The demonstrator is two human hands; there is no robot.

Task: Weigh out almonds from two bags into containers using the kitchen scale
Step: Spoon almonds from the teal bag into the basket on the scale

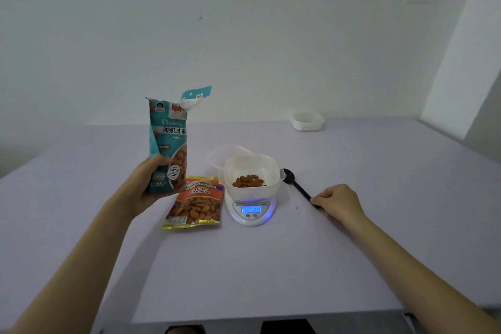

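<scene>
The teal roasted almond bag point(169, 144) is held upright off the surface point(271, 266) by the left hand point(146, 184), gripped around its lower part; the top is torn open, and part of the print is hidden by a fold. The right hand point(339, 203) is curled around the end of a black spoon point(295, 184), so the handle tip is covered, and the spoon bowl is lying just beside the white basket point(252, 173).

A small heap of almonds point(248, 181) can be seen in that basket, which is sat on the kitchen scale point(250, 210). The blue display is lit but the digits can't really be read. A clear container point(225, 153) behind the basket is mostly blocked. The salted almonds bag point(195, 203) is laid flat just left of the scale. Another white basket point(307, 120) is parked near the far edge, well apart. Plenty of bare surface is left at the near edge.
</scene>
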